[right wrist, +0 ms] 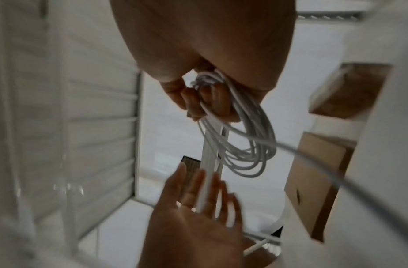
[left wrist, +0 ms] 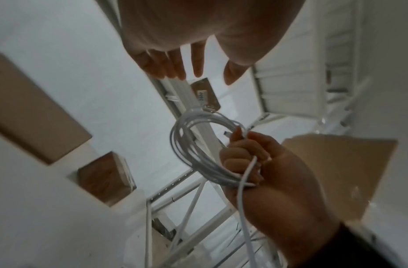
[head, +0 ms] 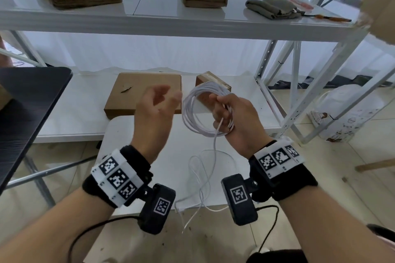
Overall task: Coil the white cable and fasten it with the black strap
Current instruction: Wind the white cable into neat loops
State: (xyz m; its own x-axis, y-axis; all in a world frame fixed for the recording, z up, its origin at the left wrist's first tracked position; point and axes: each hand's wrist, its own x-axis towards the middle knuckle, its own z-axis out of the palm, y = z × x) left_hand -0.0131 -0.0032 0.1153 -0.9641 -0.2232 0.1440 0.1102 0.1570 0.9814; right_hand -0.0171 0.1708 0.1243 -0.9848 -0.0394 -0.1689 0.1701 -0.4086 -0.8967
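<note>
My right hand (head: 229,113) grips a coil of white cable (head: 192,111) made of several loops, held upright in the air above the white table (head: 132,134). The same coil (left wrist: 191,145) (right wrist: 244,145) shows in both wrist views, with my right-hand fingers (right wrist: 198,101) curled round its bundled side. A loose tail of the cable (head: 201,179) hangs from that hand and lies in slack bends on the table. My left hand (head: 158,102) is raised just left of the coil, fingers (left wrist: 175,65) spread and straight, holding nothing. No black strap is visible.
A flat cardboard box (head: 136,94) and a small box (head: 213,82) lie on the low shelf behind the coil. The white metal rack (head: 277,92) rises on the right. A dark table (head: 27,102) stands at the left. Boxes and a cloth (head: 271,6) sit on the upper shelf.
</note>
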